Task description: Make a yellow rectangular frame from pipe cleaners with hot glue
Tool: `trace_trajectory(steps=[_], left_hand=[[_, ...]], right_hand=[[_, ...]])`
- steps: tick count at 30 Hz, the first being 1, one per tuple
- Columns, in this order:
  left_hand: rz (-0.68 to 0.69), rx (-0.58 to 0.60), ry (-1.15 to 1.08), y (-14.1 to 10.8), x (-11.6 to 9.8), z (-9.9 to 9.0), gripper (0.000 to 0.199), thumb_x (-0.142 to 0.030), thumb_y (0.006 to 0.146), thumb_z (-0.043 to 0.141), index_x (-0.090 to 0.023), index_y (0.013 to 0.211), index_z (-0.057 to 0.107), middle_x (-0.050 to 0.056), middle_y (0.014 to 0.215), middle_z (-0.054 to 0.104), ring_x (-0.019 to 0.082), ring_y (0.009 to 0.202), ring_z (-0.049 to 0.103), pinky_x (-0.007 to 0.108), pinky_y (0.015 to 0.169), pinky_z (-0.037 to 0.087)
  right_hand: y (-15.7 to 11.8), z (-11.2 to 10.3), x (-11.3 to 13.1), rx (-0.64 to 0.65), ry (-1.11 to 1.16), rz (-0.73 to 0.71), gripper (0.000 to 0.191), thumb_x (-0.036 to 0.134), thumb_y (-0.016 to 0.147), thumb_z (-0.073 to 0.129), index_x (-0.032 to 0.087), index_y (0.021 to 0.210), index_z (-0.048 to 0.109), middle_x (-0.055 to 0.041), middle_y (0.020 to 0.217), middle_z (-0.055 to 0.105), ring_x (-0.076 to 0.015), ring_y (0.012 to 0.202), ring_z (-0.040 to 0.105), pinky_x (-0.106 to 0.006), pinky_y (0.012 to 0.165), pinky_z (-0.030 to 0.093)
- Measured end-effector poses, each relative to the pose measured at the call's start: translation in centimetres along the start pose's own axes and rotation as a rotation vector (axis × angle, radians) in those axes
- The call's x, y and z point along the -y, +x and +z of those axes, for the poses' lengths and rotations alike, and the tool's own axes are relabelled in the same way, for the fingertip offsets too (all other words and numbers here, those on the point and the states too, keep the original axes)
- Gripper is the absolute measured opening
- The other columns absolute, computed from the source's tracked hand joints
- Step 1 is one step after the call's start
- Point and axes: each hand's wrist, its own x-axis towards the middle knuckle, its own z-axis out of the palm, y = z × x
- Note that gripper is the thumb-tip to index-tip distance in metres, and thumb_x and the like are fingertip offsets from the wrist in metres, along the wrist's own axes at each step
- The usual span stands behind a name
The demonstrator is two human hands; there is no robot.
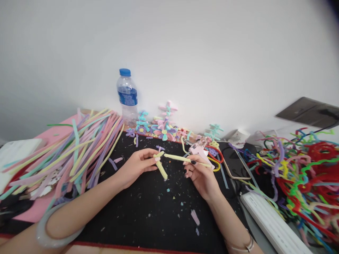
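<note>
My left hand [141,163] pinches a bent yellow pipe cleaner [161,170] between thumb and fingers, one leg of it slanting down to the right. In my right hand [200,175] is a straighter stretch of yellow pipe cleaner [177,157], its tip close to the bent piece. Whether the two yellow lengths join is hard to tell. Both hands hover over a black mat [148,211]. Just behind my right hand lies a pale pink tool or case [200,150], partly hidden by the fingers.
A heap of pastel pipe cleaners [87,141] lies left, a bright tangle [312,176] right. At the back stand a water bottle [127,97] and pipe-cleaner flowers [164,132]. A phone [236,163], power strip [272,222] and paper cup [239,137] are right. Scraps [195,217] dot the mat.
</note>
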Motion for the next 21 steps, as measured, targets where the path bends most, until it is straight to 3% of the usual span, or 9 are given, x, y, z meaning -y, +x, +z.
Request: trace_trajectory(steps=[5, 9, 14, 16, 19, 21], left_hand=[[-0.025, 0.046, 0.010, -0.09, 0.07, 0.21, 0.023, -0.032, 0.072, 0.070, -0.018, 0.079, 0.054, -0.002, 0.077, 0.060, 0.013, 0.078, 0.063, 0.023, 0.068, 0.050], [-0.015, 0.070, 0.076, -0.17, 0.23, 0.18, 0.025, -0.035, 0.074, 0.068, -0.018, 0.087, 0.054, 0.000, 0.073, 0.064, 0.013, 0.070, 0.064, 0.018, 0.055, 0.044], [-0.035, 0.140, 0.126, -0.21, 0.11, 0.32, 0.030, -0.035, 0.076, 0.066, -0.018, 0.099, 0.057, 0.002, 0.078, 0.066, 0.013, 0.073, 0.063, 0.020, 0.061, 0.045], [-0.027, 0.169, 0.214, -0.19, 0.03, 0.37, 0.031, -0.037, 0.077, 0.064, -0.017, 0.099, 0.058, 0.002, 0.077, 0.065, 0.013, 0.066, 0.062, 0.020, 0.056, 0.044], [0.100, 0.132, 0.483, -0.27, -0.21, 0.30, 0.034, -0.040, 0.076, 0.063, -0.018, 0.101, 0.059, 0.004, 0.091, 0.065, 0.007, 0.047, 0.049, 0.021, 0.045, 0.036], [0.247, 0.059, 0.653, -0.45, -0.55, 0.18, 0.032, -0.040, 0.076, 0.062, -0.018, 0.099, 0.062, 0.005, 0.099, 0.062, 0.005, 0.045, 0.042, 0.022, 0.045, 0.033]], right_hand=[[0.03, 0.19, -0.30, -0.009, -0.050, 0.004, 0.017, 0.023, 0.078, 0.064, 0.018, 0.094, 0.066, -0.0086, 0.091, 0.068, -0.0134, 0.068, 0.059, -0.023, 0.055, 0.048], [-0.08, 0.33, -0.49, 0.038, -0.040, 0.014, 0.018, 0.024, 0.079, 0.062, 0.016, 0.095, 0.066, -0.0094, 0.091, 0.068, -0.0141, 0.069, 0.058, -0.024, 0.056, 0.047], [-0.13, 0.29, -0.42, 0.041, -0.027, 0.033, 0.020, 0.025, 0.079, 0.060, 0.016, 0.094, 0.066, -0.0103, 0.090, 0.068, -0.0147, 0.068, 0.058, -0.025, 0.057, 0.046], [-0.05, 0.27, -0.26, 0.019, -0.018, 0.036, 0.020, 0.026, 0.077, 0.059, 0.015, 0.093, 0.067, -0.0099, 0.086, 0.068, -0.0141, 0.065, 0.056, -0.024, 0.054, 0.045], [0.07, 0.24, -0.01, -0.016, -0.016, 0.019, 0.019, 0.026, 0.075, 0.059, 0.014, 0.087, 0.067, -0.0083, 0.077, 0.067, -0.0129, 0.058, 0.053, -0.022, 0.049, 0.042], [0.08, 0.26, 0.06, -0.011, -0.024, 0.013, 0.017, 0.026, 0.074, 0.059, 0.014, 0.083, 0.067, -0.0070, 0.070, 0.066, -0.0124, 0.055, 0.051, -0.022, 0.047, 0.041]])
